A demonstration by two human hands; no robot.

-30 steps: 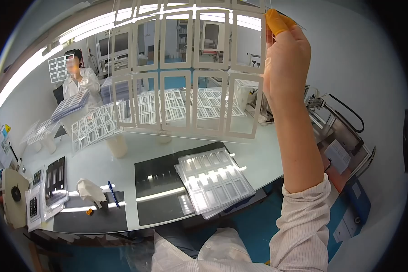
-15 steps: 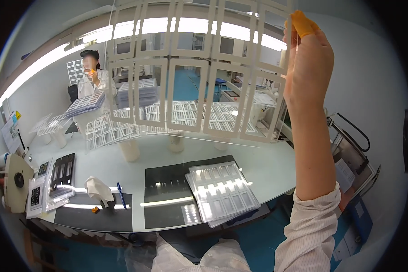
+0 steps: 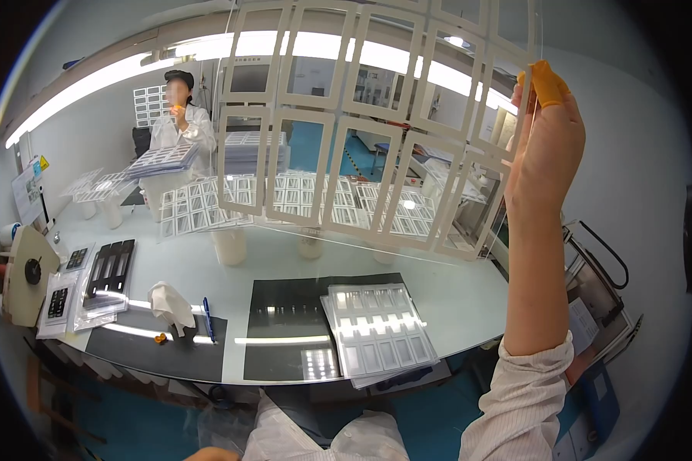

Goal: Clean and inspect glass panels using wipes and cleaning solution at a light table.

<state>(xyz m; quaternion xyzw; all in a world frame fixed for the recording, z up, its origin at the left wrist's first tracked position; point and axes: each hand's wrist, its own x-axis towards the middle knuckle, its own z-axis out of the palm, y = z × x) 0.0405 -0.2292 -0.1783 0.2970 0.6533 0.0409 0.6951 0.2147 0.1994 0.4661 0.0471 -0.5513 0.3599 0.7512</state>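
My right hand (image 3: pixel 550 146), with orange finger cots on its fingertips, is raised at the upper right. It grips the right edge of a large clear sheet (image 3: pixel 327 170) printed with rows of white rectangular frames. The sheet hangs upright and tilted, and its top runs out of the picture. Only a sliver of my left hand (image 3: pixel 214 455) shows at the lower edge, its fingers hidden. On the table in front of me lies a stack of similar sheets (image 3: pixel 383 330), partly over a black mat (image 3: pixel 284 307).
More framed sheets (image 3: pixel 200 206) rest on white cylindrical containers (image 3: pixel 229 247). A crumpled white cloth (image 3: pixel 171 306), a blue pen (image 3: pixel 208 319) and an orange finger cot (image 3: pixel 160 338) lie at the left. Across the table a person (image 3: pixel 181 123) holds another sheet. A metal-framed rack (image 3: pixel 600 288) stands at right.
My right hand has lowered slightly and shifted right with the sheet, which now tilts more. A sliver of my left hand has come in at the lower edge. The view has shifted a little.
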